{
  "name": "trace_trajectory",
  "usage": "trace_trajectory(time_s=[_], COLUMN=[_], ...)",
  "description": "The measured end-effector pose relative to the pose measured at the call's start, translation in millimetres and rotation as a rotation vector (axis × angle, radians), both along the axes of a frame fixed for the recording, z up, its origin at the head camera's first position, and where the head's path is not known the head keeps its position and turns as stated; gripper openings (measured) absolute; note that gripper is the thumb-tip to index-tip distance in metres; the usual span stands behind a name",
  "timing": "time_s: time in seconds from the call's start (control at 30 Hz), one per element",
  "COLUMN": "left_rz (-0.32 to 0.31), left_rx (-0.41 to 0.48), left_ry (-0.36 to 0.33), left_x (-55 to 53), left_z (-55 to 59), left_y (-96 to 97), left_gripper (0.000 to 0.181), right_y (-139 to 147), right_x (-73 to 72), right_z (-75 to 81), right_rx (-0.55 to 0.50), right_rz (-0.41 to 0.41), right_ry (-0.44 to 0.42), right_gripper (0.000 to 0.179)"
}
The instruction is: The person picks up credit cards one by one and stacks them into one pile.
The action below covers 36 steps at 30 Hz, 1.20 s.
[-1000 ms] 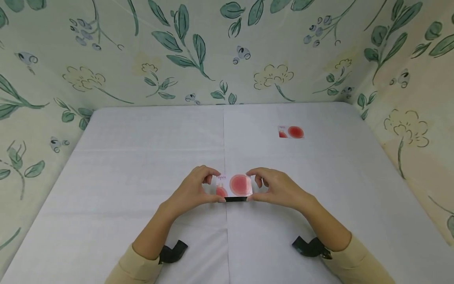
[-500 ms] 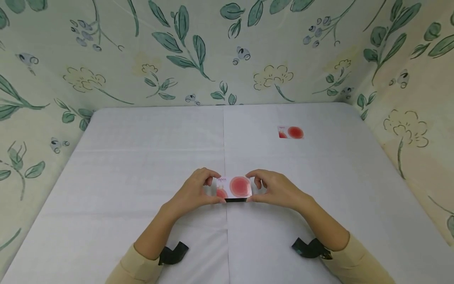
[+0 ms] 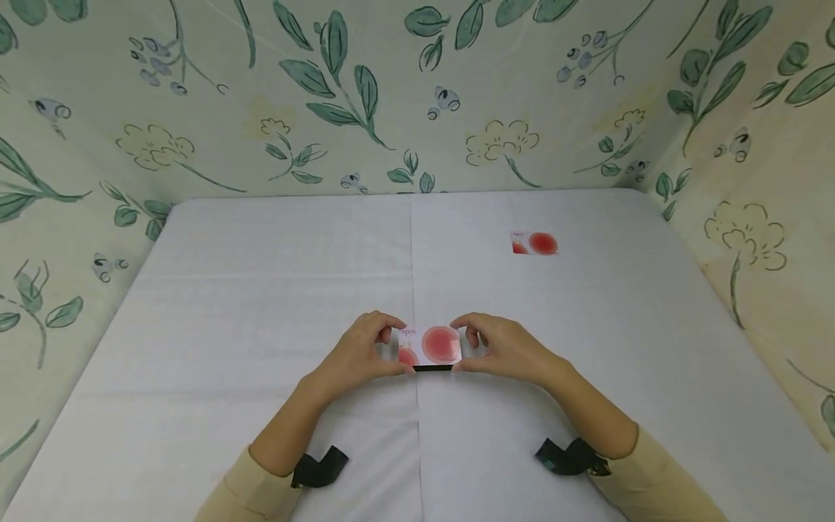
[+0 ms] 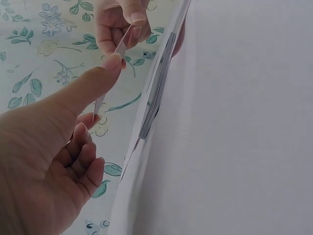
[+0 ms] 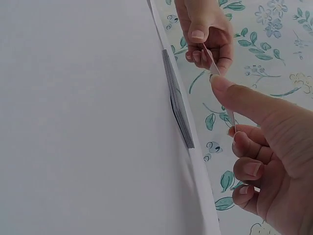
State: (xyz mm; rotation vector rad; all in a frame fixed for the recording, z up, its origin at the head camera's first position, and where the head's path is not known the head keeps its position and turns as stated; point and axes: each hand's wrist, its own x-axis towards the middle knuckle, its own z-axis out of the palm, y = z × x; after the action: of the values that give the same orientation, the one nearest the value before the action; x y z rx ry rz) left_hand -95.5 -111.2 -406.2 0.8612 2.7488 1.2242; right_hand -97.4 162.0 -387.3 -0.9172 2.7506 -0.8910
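Observation:
In the head view a white card with pink-red circles [image 3: 441, 345] is held by its two short ends at the middle of the table. My left hand [image 3: 355, 351] pinches its left end between thumb and forefinger, and my right hand [image 3: 512, 351] pinches the right end likewise. Both wrist views show this card [image 4: 99, 104] thin and edge-on, raised off the table. Beneath it lies a flat dark stack with fine striped edges [image 5: 178, 100], whose kind I cannot tell. From the head only a black strip of it [image 3: 433, 368] shows under the card.
A similar card with red circles [image 3: 543, 243] lies flat at the back right of the white-covered table [image 3: 261, 246]. Floral fabric [image 3: 215, 130] hangs behind and at the sides. A black strap piece [image 3: 320, 467] sticks out at each wrist.
Both hands have shifted very slightly toward me with the card. Less of the black strip shows below the card's near edge. The card at the back right stays put.

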Motion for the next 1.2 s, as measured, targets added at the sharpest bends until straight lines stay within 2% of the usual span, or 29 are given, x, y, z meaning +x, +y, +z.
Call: trace_trajectory(time_s=[0.3, 0.9, 1.2], left_rz=[0.005, 0.007, 0.021], left_rx=[-0.042, -0.047, -0.071], left_ry=[-0.019, -0.054, -0.028], left_x=[-1.0, 0.2, -1.4], left_z=[-1.7, -9.9, -17.8], left_y=[-0.1, -0.1, 0.6], left_gripper=[0.056, 0.056, 0.058], right_y=[-3, -6, -7], right_x=[-0.7, -1.7, -2.8], right_z=[-5.4, -15.5, -20.8], right_rx=[0.002, 0.025, 0.045], right_rz=[-0.011, -0.032, -0.041], right_ry=[-0.011, -0.040, -0.059], right_gripper=[0.056, 0.059, 0.059])
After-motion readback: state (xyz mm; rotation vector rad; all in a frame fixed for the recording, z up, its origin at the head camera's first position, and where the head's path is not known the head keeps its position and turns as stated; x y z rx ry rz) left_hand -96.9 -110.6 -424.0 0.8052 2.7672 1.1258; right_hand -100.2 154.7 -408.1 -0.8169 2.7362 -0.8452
